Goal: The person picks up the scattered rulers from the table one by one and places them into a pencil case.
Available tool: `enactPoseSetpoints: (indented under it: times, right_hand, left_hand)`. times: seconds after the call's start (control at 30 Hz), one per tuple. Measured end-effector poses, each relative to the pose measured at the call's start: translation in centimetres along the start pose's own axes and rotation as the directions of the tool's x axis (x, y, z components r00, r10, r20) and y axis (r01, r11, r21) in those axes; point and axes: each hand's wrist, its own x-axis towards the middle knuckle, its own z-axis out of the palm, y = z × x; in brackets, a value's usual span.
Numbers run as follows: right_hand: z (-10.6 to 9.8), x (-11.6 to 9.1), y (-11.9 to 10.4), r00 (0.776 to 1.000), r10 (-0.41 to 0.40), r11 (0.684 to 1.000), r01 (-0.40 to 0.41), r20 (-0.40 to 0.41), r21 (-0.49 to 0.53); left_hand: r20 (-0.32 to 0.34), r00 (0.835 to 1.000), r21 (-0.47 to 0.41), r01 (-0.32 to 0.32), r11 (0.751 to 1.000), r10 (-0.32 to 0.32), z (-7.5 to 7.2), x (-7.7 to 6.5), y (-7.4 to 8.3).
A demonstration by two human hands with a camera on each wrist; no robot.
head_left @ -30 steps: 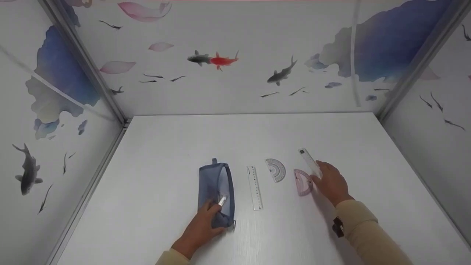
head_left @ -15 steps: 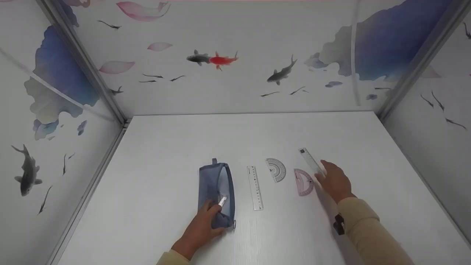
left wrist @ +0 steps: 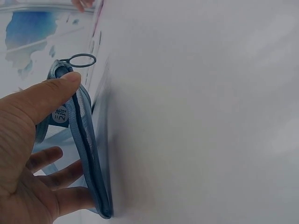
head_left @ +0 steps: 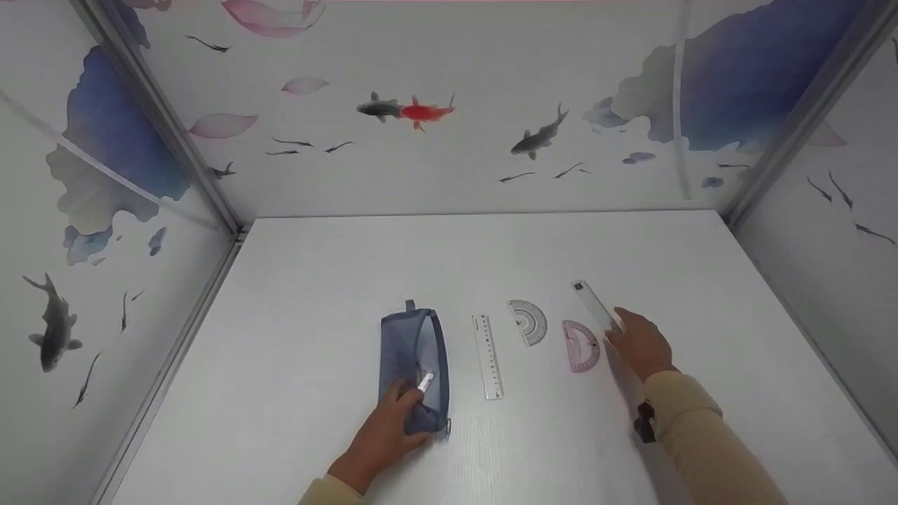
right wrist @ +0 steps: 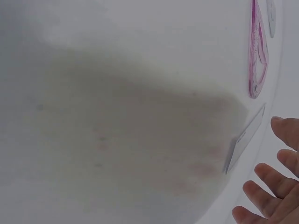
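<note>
My left hand (head_left: 382, 431) holds the near end of a blue mesh pencil case (head_left: 400, 340). In the left wrist view the thumb presses on the case's zipped edge (left wrist: 85, 135), near a ring pull (left wrist: 82, 60), with the other fingers spread behind it. A clear ruler (head_left: 589, 299) lies slanted at the right. My right hand (head_left: 640, 345) is over its near end in the head view. Seen from the right wrist, its fingers (right wrist: 261, 198) are parted and loosely bent, apart from the ruler (right wrist: 245, 140). A pink protractor (head_left: 593, 344) lies just left of this hand.
Between the pencil case and the pink protractor lie another clear ruler (head_left: 488, 361) and a clear protractor (head_left: 537, 324). A small whitish piece (head_left: 425, 381) shows at the case's opening. Printed panels (head_left: 449, 175) wall the white table (head_left: 316, 266) at the back and sides.
The right hand has shifted slightly right, away from the pink protractor, baring more of its edge. The ruler beside it has barely moved. The left hand keeps its hold on the pencil case.
</note>
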Motion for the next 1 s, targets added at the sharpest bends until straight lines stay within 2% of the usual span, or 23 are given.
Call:
enactPoseSetpoints:
  times: [0.23, 0.53, 0.77, 1.0]
  right_hand:
    - [0.21, 0.32, 0.34, 1.000, 0.014, 1.000, -0.014, 0.018, -0.009]
    - [0.33, 0.16, 0.24, 0.999, 0.045, 0.999, -0.045, 0.020, -0.011]
    - [0.32, 0.07, -0.16, 0.999, 0.052, 0.998, -0.053, -0.010, -0.032]
    - [0.66, 0.28, -0.08, 0.997, 0.071, 0.997, -0.072, -0.032, -0.041]
  left_hand:
    - [-0.003, 1.000, 0.000, -0.005, 1.000, 0.005, 0.05, 0.01, -0.19]
    - [0.015, 0.999, -0.013, 0.031, 0.999, -0.031, -0.10, 0.07, 0.24]
    - [0.016, 0.999, -0.015, 0.045, 0.999, -0.045, -0.12, 0.18, 0.27]
    - [0.017, 0.999, -0.028, 0.032, 0.999, -0.031, 0.00, 0.18, 0.03]
